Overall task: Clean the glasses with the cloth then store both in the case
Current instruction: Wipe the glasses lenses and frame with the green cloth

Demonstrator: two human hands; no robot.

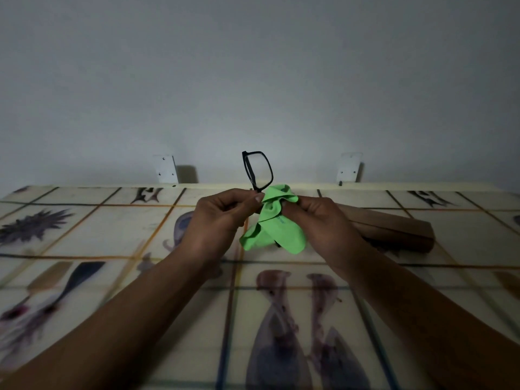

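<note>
Black rectangular-framed glasses (257,170) stand on end above the table, one clear lens up — the lower lens wrapped in a crumpled bright green cloth (274,224). Behind them lies a long brown case (399,226), closed.

dim, grey light | wall brackets (166,168) cast shadows rightward | tablecloth (98,235) blurred near bottom | wide-angle edge bowing

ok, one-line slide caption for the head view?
Both hands hold black glasses upright above the patterned table; right hand rubs the green cloth on them, brown case lying behind.
</note>
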